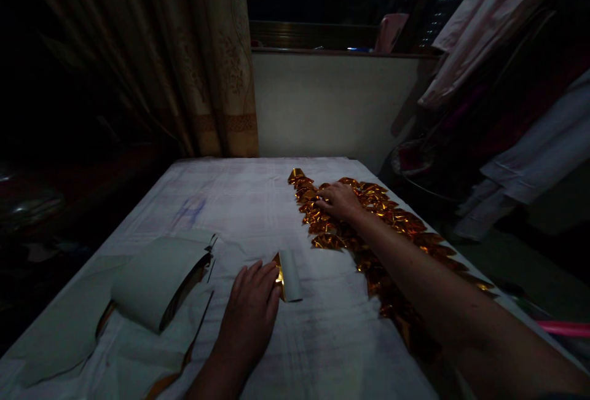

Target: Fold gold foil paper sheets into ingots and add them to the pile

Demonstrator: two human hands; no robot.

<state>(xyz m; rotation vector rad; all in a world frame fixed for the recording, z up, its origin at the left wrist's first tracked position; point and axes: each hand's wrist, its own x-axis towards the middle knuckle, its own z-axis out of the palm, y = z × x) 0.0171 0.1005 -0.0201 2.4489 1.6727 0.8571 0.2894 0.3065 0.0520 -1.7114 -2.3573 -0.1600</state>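
Observation:
My left hand [251, 314] lies flat on the white cloth, fingers stretched out, with its fingertips touching a small partly folded foil sheet [289, 274], white outside and gold inside. My right hand [338, 200] reaches far across the table and rests palm down, fingers spread, on a long heap of folded gold foil pieces [382, 209] that runs along the right side of the table.
A curled stack of white-backed foil sheets [157, 280] lies at the near left on the cloth-covered table [230, 203]. A curtain [203, 56] hangs behind. Clothes [498, 25] hang at the right. A pink rod [565, 328] shows by the right edge.

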